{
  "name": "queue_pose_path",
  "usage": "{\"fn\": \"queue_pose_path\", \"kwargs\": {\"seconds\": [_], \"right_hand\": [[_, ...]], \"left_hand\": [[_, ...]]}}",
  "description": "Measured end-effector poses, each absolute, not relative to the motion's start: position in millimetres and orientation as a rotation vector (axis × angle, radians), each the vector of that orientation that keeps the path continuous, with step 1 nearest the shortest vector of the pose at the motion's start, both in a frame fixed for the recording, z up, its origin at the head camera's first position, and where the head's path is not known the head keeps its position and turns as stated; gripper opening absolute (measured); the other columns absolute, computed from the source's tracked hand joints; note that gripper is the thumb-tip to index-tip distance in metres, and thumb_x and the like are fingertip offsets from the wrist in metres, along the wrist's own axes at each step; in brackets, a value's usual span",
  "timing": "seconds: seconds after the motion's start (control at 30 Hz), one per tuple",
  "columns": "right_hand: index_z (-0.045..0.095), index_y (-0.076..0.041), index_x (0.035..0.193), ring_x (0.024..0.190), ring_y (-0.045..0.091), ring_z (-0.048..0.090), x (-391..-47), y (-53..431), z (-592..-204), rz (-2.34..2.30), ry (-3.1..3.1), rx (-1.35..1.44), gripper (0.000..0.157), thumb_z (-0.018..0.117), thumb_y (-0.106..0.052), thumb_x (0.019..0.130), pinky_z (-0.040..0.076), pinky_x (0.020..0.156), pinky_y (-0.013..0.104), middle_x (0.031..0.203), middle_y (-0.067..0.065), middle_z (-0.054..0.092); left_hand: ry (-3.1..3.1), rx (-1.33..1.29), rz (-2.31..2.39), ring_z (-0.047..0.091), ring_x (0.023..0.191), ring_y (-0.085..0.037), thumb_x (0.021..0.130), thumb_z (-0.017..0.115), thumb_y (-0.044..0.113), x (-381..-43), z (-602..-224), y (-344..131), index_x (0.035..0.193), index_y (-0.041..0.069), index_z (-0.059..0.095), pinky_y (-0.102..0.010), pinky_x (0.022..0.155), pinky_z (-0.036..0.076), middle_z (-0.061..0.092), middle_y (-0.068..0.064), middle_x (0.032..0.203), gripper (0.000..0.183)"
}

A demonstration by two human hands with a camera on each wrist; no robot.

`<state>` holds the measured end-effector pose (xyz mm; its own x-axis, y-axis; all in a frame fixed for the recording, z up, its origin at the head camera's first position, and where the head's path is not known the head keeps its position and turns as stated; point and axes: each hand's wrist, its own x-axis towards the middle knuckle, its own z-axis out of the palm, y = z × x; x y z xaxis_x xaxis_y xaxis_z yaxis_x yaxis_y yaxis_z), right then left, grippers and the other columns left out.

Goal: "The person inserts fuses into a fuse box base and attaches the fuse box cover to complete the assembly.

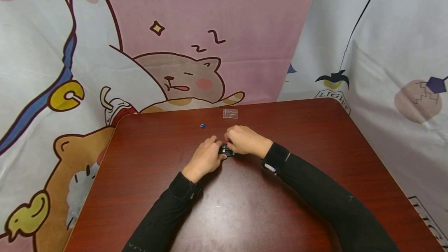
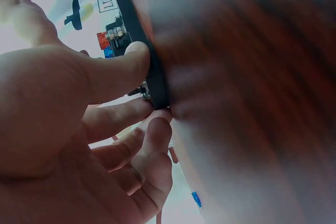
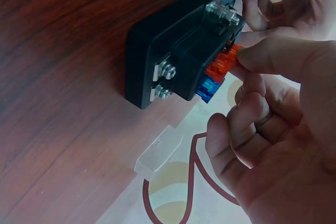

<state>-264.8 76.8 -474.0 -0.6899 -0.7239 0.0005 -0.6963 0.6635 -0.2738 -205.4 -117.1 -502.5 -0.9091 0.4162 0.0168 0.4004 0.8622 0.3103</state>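
Note:
A black fuse block (image 3: pixel 152 38) with metal screw terminals lies on the table between the two hands. My left hand (image 1: pixel 206 155) grips one end of it, thumb on the near edge and index finger at the end in the left wrist view. My right hand (image 1: pixel 246 140) has its thumb and index finger on an orange-red blade fuse (image 3: pixel 223 65), pinching it at the block's top. Beside that, a blue blade fuse (image 3: pixel 210 88) sits in the block. How deep the orange-red fuse is seated is hidden by the fingers.
A clear plastic cover (image 1: pixel 230 113) lies near the table's far edge. Small blue pieces (image 1: pixel 202 126) lie to its left, beyond the left hand. The brown table (image 1: pixel 150 189) ends at a printed cloth backdrop (image 1: pixel 259 30).

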Motion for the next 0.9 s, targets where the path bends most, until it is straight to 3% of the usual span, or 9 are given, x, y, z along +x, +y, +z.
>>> {"fn": "queue_pose_path", "kwargs": {"seconds": [0.57,0.9], "right_hand": [[0.069,-0.017,0.078,0.071,0.012,0.05,-263,75,-473,-0.403,2.776,-1.137,0.026,0.073,-0.01,0.102,0.042,0.064,0.029,0.083,-0.003,0.06],[0.085,-0.013,0.104,0.081,0.014,0.064,-262,88,-472,-0.442,2.81,-1.209,0.012,0.073,-0.016,0.106,0.058,0.075,0.037,0.095,0.0,0.068]], "left_hand": [[2.997,0.665,0.483,0.064,0.101,-0.029,0.098,0.087,0.027,-206,-503,-118,0.124,0.007,0.077,-0.047,0.095,0.058,0.065,-0.008,0.112,0.034],[2.98,0.65,0.496,0.066,0.105,-0.031,0.099,0.086,0.027,-208,-504,-117,0.128,0.006,0.077,-0.049,0.099,0.058,0.066,-0.009,0.118,0.037]]}}
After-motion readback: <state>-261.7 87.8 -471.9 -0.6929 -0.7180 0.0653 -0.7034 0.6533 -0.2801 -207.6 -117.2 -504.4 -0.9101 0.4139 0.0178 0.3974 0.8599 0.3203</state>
